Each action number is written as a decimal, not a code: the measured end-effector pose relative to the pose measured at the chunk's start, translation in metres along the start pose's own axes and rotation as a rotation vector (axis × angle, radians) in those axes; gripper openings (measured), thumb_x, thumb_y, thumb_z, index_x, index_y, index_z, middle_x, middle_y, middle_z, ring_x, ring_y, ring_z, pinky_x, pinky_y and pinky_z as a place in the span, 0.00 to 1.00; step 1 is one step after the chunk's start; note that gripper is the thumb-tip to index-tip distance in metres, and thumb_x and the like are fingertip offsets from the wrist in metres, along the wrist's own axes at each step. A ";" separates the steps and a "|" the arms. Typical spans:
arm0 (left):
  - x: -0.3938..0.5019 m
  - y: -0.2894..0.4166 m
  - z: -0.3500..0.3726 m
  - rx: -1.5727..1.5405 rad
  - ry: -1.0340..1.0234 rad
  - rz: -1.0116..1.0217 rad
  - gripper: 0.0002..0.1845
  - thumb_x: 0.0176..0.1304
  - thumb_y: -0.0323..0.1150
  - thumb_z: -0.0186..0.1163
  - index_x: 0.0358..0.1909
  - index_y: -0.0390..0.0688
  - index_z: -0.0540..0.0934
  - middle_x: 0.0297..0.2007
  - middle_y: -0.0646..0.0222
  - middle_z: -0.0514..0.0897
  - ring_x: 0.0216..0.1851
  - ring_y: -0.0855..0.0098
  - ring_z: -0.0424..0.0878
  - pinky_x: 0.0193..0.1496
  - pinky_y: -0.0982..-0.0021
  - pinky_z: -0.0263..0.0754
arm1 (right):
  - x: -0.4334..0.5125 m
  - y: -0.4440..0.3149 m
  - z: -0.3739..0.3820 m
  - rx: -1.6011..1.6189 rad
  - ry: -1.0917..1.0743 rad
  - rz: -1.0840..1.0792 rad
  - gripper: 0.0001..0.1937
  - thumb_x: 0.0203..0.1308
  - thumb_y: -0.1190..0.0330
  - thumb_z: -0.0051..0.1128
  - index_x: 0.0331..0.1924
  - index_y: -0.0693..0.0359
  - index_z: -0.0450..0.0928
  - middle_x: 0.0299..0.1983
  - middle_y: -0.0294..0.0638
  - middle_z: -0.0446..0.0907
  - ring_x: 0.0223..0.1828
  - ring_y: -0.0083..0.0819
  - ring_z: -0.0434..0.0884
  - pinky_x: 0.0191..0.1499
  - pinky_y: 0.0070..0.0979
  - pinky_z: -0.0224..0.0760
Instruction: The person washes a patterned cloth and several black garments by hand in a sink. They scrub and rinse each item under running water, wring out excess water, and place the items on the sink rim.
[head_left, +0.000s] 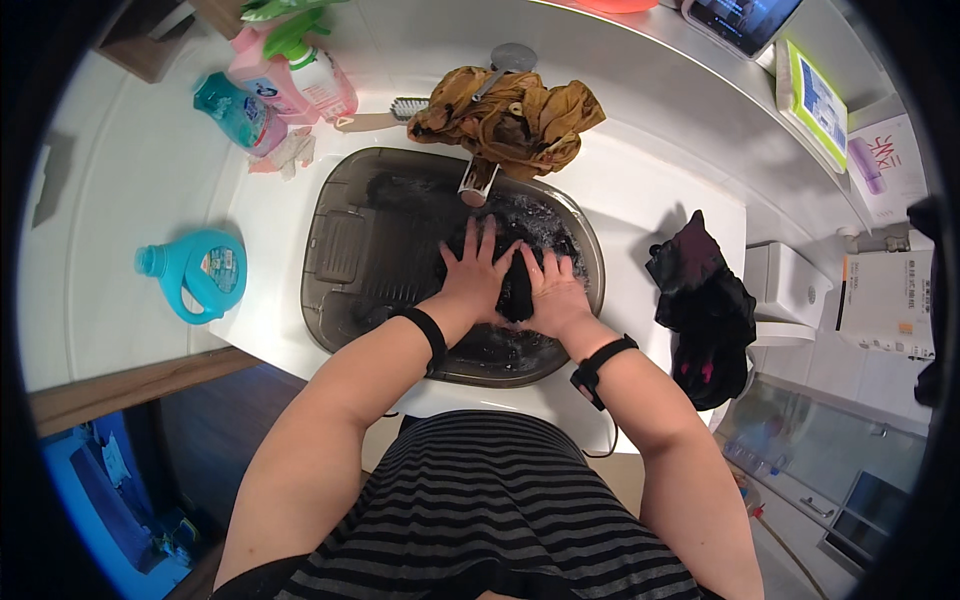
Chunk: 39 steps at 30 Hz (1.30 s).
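A dark translucent plastic wash basin (318, 225) with a ribbed washboard side holds dark water in front of me. My left hand (474, 274) lies over black cloth (516, 289) in the water, its fingers spread. Beside it, my right hand (553, 292) rests at the cloth's right side, fingers apart, with the index fingertips of both hands close together. The cloth lies partly between the palms, and its full shape is hidden under the water. Above the basin's far rim, brown wet cloth (510, 120) is heaped over the faucet (478, 184), whose spout points down into the basin.
On the left stand a blue detergent jug (214, 274), a teal bottle (238, 112), a pink bottle (270, 79) and a spray bottle (322, 79). A scrub brush (382, 116) lies behind the basin. Black garments (705, 315) lie at the counter's right end. A shelf runs along the back.
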<state>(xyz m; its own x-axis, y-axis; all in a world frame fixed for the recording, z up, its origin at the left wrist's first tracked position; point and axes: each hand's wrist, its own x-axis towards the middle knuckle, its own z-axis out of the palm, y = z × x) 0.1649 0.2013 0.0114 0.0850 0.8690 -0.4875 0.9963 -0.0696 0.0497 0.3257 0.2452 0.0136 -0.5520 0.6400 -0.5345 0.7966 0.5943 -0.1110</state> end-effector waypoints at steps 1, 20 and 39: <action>0.007 -0.001 0.000 0.010 -0.009 -0.010 0.74 0.34 0.60 0.81 0.82 0.59 0.45 0.79 0.42 0.35 0.78 0.33 0.36 0.64 0.20 0.55 | 0.007 0.002 -0.002 0.029 -0.033 0.010 0.68 0.40 0.37 0.76 0.81 0.48 0.37 0.77 0.50 0.50 0.70 0.50 0.61 0.63 0.50 0.72; -0.037 -0.021 0.004 -0.534 0.181 -0.076 0.77 0.36 0.48 0.85 0.81 0.63 0.36 0.80 0.52 0.41 0.80 0.43 0.42 0.72 0.28 0.47 | -0.032 0.029 -0.023 1.620 0.272 0.075 0.39 0.50 0.74 0.70 0.67 0.71 0.63 0.54 0.51 0.80 0.54 0.39 0.81 0.59 0.31 0.75; -0.082 0.022 -0.042 -1.166 0.776 0.447 0.76 0.38 0.43 0.85 0.77 0.36 0.36 0.69 0.39 0.63 0.73 0.46 0.63 0.76 0.54 0.57 | -0.207 -0.051 -0.171 1.695 0.670 -0.510 0.33 0.59 0.79 0.66 0.69 0.66 0.65 0.57 0.42 0.79 0.57 0.27 0.80 0.62 0.26 0.73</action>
<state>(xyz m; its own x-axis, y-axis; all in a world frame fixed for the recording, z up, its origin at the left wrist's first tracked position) 0.1792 0.1490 0.0888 -0.0236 0.9477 0.3182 0.2859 -0.2986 0.9106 0.3572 0.1661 0.2733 -0.4403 0.8877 0.1343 -0.3136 -0.0119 -0.9495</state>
